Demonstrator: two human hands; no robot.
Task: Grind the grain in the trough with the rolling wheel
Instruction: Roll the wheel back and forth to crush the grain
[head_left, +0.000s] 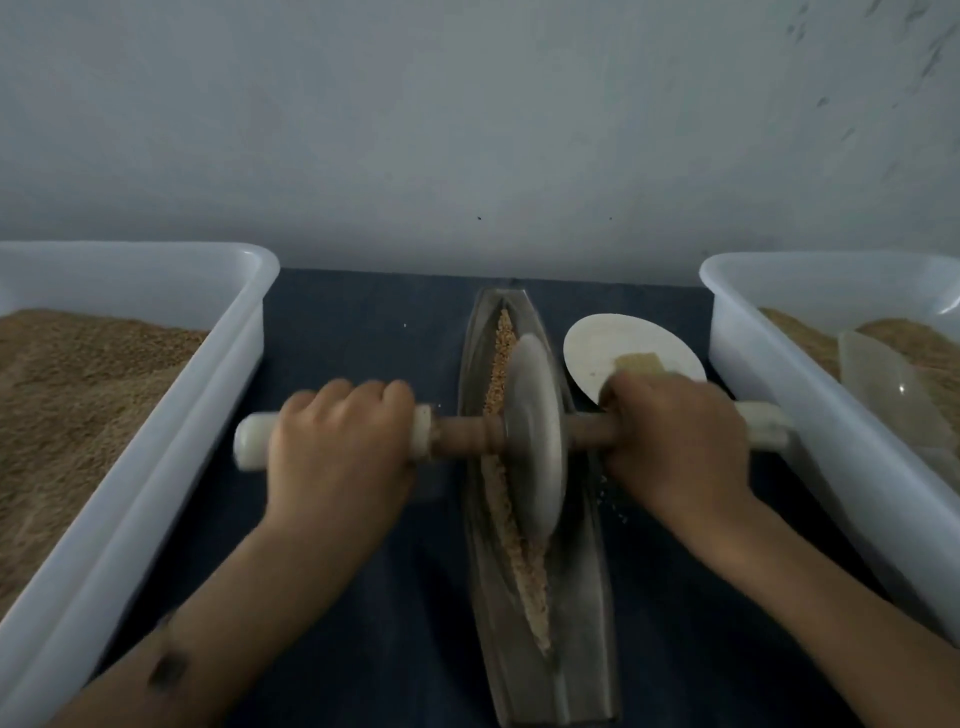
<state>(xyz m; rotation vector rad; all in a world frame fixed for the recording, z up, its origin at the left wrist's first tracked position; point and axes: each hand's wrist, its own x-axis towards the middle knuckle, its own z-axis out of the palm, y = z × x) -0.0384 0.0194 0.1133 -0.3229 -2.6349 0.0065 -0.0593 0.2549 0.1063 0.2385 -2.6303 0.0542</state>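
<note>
We found the trough (540, 519) lying on the dark cloth (363, 338) between two white tubs (156, 457), its long axis running straight away from the person toward the wall. The wheel (535, 441) stood upright in the groove near mid-length, its axle crossing the trough at right angles. The left hand (337, 447) was curled round the left handle (249, 441); the right hand (675, 441) was curled round the right handle (763, 426). Both sat level, about equally far from the wheel, so neither hand was nearer.

Grain (501, 353) lay along the groove ahead of the wheel, looking coarse; behind the wheel the strip looked paler and finer. A few grains lay scattered on the cloth beside the right hand. A white plate (613, 343) sat just beyond that hand.

We judged that the coming stroke must follow the trough's axis, forward or back, with even pressure from both hands to keep the wheel upright in the groove.
</note>
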